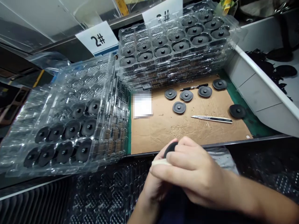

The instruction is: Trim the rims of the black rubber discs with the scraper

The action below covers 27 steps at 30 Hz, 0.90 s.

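Both hands meet near the front edge of the cardboard mat (163,127). My right hand (193,171) lies on top, fingers curled round a black rubber disc (170,148) whose edge shows above the fingers. My left hand (151,189) sits underneath, mostly hidden, gripping the same disc from below. Several loose black discs (186,95) lie on the mat further back.
A clear tray stack (70,118) partly filled with discs stands at left, another stack (177,40) at the back. A pen (193,87) and a utility knife (211,118) lie on the mat. A white bin (263,90) stands at right. Signs read "2#".
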Tool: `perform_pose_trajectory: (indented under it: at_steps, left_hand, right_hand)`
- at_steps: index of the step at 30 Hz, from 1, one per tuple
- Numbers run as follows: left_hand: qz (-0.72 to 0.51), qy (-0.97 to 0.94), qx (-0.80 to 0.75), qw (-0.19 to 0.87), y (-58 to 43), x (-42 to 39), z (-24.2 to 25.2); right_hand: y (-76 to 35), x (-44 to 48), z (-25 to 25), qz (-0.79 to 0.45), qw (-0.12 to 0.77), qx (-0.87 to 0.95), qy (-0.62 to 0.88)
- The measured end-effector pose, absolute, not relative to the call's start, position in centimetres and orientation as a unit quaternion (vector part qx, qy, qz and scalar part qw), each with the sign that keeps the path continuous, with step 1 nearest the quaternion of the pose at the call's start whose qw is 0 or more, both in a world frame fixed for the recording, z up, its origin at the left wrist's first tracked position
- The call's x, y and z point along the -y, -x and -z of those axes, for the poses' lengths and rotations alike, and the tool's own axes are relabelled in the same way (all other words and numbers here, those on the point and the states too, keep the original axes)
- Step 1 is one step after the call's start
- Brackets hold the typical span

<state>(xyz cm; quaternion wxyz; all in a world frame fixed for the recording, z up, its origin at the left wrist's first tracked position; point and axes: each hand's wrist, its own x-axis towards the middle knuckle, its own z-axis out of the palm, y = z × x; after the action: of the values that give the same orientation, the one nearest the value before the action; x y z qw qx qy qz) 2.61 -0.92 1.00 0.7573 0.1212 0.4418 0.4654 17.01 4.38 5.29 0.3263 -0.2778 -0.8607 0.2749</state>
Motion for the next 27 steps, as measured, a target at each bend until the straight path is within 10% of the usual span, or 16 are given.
perform_pose_trajectory:
  at_steps: [10,27]
  left_hand:
    - [-0.455,-0.066,-0.343,0.819,-1.4,0.4,-2.1]
    - [-0.506,0.006,-0.336,0.795,0.6,0.1,0.2]
  right_hand:
    - [-20.5,-6.9,3.7,-0.351,0.190,0.687,0.607]
    - [-18.5,-4.6,6.7,-0.353,0.175,0.722,0.569]
